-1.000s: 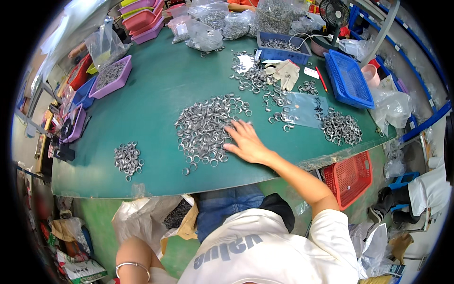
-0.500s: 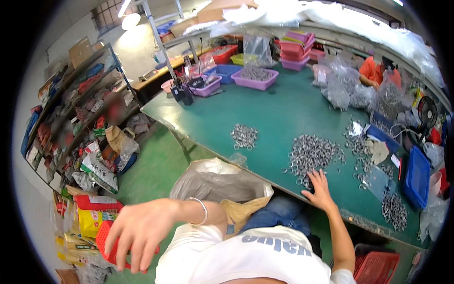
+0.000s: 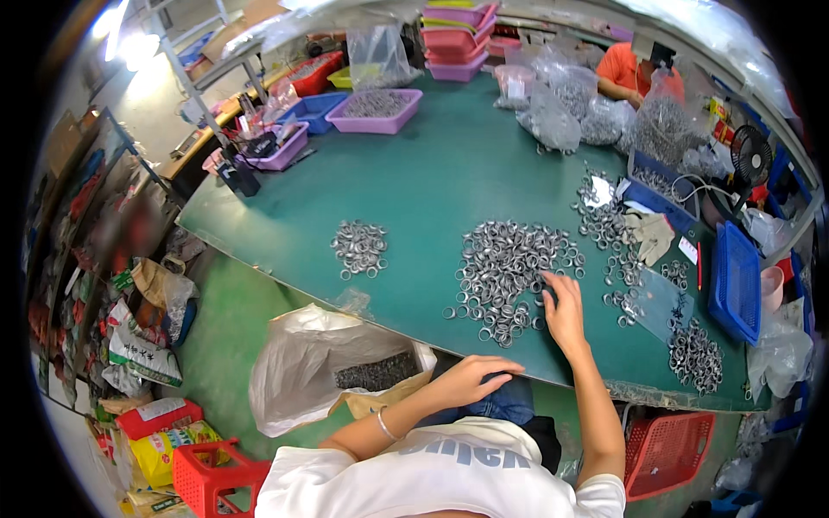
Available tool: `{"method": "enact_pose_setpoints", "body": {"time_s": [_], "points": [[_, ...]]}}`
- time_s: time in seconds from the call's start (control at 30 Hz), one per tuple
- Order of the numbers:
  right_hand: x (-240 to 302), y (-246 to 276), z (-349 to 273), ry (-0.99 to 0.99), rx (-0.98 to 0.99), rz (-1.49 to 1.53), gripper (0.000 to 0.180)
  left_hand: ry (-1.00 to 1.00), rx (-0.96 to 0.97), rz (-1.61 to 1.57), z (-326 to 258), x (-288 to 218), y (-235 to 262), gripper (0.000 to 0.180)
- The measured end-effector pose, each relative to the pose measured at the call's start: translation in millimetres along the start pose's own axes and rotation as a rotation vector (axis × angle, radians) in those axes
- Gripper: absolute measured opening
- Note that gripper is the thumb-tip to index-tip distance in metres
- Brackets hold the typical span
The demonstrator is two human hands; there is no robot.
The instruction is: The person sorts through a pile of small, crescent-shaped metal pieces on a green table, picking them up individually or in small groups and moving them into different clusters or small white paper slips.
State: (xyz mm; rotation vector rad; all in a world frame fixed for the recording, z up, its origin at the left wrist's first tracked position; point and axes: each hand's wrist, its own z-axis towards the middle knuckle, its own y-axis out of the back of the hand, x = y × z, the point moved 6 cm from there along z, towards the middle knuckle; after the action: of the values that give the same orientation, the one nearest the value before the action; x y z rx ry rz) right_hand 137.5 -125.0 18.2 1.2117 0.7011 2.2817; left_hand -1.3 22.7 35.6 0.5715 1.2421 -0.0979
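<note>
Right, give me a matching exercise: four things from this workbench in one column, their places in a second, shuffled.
Things:
1. right hand
2. left hand
3. small ring heap
4. blue tray

Places:
A. far right of the green table
B. on the edge of the big ring pile
C. alone on the table, left of the big pile
D. below the table edge, beside the open plastic bag

Pairs: 1-B, 2-D, 3-C, 4-A
</note>
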Motion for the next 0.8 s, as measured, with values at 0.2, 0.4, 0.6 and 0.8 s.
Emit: {"method": "enact_pose_setpoints", "body": {"time_s": [0.2,0.4,0.6,0.8], "points": [[8.9,3.3,8.6,-0.027,0.025,-0.202,0.013,0.072,0.053,-0.152,21.8,12.4,-4.0,0.027],[0.1,18.7,-1.7,-0.291,-0.007,0.108,0.009,0.316,-0.076,-0.521,21.0,31.6,2.5,0.030],[-10.6,3.4,9.1,-0.166,0.035,-0.126,0.013,0.236,-0.068,-0.154,30.1,29.0,3.5,0.031],[4.0,20.5,-2.3,-0.361,-0.056,0.234,0.008,0.156,-0.170,0.070,30.1,32.6,13.5,0.033]]}}
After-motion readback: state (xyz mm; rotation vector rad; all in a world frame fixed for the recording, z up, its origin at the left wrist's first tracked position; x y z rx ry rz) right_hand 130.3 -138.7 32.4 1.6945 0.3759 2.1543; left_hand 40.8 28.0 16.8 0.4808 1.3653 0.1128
